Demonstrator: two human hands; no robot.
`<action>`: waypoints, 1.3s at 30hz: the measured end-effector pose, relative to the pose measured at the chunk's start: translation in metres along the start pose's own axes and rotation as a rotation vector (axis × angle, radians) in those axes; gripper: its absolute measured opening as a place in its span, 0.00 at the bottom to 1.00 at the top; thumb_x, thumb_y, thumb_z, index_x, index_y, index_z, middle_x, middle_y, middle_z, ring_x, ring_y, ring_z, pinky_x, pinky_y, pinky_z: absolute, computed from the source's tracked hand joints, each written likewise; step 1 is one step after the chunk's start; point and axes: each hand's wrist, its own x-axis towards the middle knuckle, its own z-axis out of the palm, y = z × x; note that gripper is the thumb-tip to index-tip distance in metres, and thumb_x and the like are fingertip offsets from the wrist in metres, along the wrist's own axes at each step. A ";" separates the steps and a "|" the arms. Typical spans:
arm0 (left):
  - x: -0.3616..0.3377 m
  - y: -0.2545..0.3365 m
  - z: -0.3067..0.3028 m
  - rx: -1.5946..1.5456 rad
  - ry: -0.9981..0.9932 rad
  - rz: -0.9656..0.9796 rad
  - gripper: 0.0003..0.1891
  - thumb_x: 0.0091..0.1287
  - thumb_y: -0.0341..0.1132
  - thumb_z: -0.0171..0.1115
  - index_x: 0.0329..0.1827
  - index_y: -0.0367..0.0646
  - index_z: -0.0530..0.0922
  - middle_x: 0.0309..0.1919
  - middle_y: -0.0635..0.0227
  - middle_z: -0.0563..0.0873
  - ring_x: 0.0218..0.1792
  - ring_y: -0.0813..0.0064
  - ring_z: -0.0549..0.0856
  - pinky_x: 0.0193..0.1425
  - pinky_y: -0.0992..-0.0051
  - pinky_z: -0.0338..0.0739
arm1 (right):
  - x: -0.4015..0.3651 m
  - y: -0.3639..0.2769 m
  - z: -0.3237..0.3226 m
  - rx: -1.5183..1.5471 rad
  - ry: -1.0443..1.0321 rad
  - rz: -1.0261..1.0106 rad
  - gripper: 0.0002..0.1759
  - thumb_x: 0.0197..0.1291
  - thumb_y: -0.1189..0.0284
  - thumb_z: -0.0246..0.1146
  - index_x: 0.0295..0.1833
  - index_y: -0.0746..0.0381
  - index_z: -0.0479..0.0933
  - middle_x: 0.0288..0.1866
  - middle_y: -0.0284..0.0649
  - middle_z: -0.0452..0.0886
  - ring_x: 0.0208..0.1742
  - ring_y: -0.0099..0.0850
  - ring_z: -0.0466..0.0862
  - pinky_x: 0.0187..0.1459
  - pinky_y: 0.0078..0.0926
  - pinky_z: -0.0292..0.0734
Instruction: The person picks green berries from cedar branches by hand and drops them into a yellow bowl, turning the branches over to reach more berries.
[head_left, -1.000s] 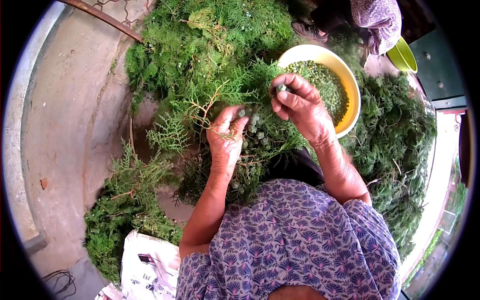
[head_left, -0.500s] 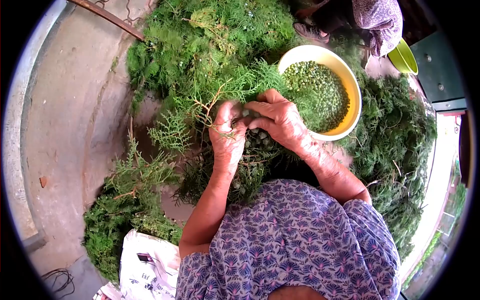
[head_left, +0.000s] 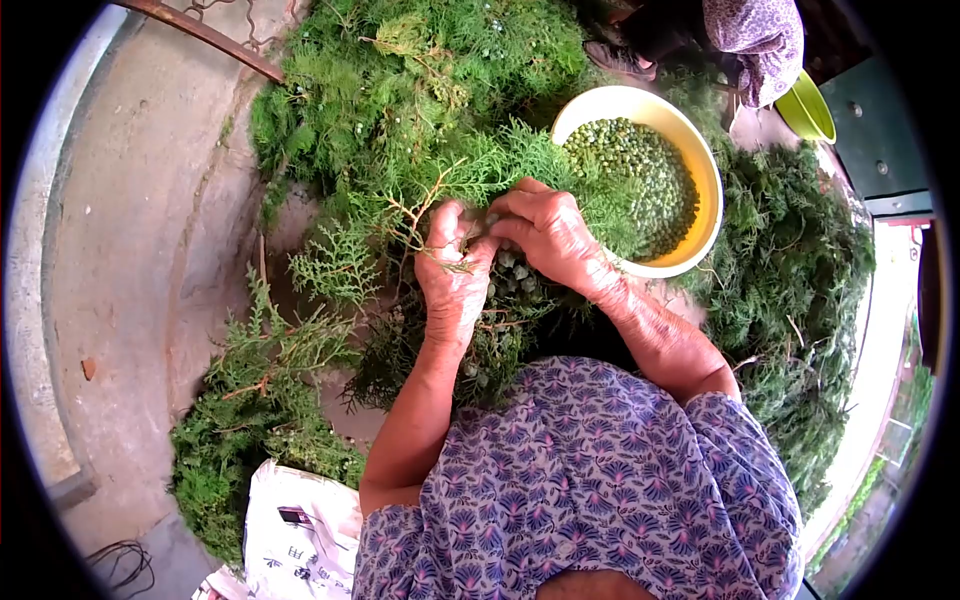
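Note:
A green leafy branch (head_left: 410,205) with a bare orange-brown stem runs into my left hand (head_left: 452,265), whose fingers are wrapped round it. My right hand (head_left: 550,235) meets it at the fingertips, closed in a pinch on something small that I cannot make out. Just right of my hands stands a yellow basin (head_left: 707,190) with many small green cones (head_left: 640,165) in it; leafy sprigs hang over its left side. Below my hands, darker foliage with grey-green cones (head_left: 515,275) lies near my lap.
Cut foliage is heaped ahead (head_left: 350,90), at the right (head_left: 790,260) and at the lower left (head_left: 215,450). A white sack (head_left: 300,540) lies at the lower left. Another person's patterned clothing (head_left: 765,40) and shoe show at the top right, beside a green basin (head_left: 805,108).
My right hand has shifted slightly left, and its fingertips have drawn closer to my left fingers. My left hand stays almost in place on the branch.

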 end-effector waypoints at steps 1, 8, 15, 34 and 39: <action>0.000 0.001 0.000 0.002 0.000 0.003 0.23 0.56 0.19 0.63 0.55 0.35 0.67 0.35 0.61 0.81 0.36 0.77 0.80 0.40 0.79 0.77 | 0.000 0.002 0.000 0.001 0.002 -0.003 0.11 0.48 0.78 0.64 0.40 0.67 0.80 0.35 0.44 0.80 0.34 0.36 0.82 0.39 0.27 0.77; 0.000 0.000 0.000 -0.020 -0.010 -0.002 0.18 0.55 0.18 0.61 0.50 0.34 0.70 0.36 0.61 0.81 0.37 0.76 0.80 0.40 0.78 0.77 | 0.003 0.005 -0.015 0.510 -0.109 0.481 0.06 0.58 0.74 0.62 0.40 0.64 0.81 0.26 0.32 0.80 0.18 0.17 0.72 0.19 0.16 0.67; -0.002 0.011 -0.004 0.125 -0.010 0.111 0.06 0.57 0.20 0.59 0.37 0.36 0.78 0.37 0.66 0.83 0.39 0.78 0.80 0.44 0.79 0.74 | -0.006 0.023 -0.037 1.291 0.065 0.502 0.07 0.58 0.73 0.63 0.42 0.62 0.77 0.29 0.32 0.79 0.21 0.19 0.75 0.18 0.13 0.64; 0.002 0.019 -0.004 0.509 -0.035 0.527 0.13 0.56 0.16 0.58 0.41 0.38 0.81 0.37 0.62 0.80 0.37 0.69 0.82 0.41 0.77 0.77 | -0.064 0.110 -0.124 0.742 0.648 0.574 0.18 0.57 0.68 0.64 0.50 0.65 0.74 0.45 0.39 0.76 0.37 0.26 0.79 0.27 0.17 0.73; 0.013 0.019 -0.005 0.612 -0.127 0.612 0.18 0.50 0.14 0.58 0.40 0.44 0.83 0.41 0.62 0.77 0.33 0.67 0.80 0.36 0.73 0.76 | -0.085 0.151 -0.138 0.132 0.618 0.757 0.22 0.56 0.70 0.64 0.57 0.61 0.73 0.61 0.41 0.69 0.54 0.33 0.77 0.44 0.28 0.80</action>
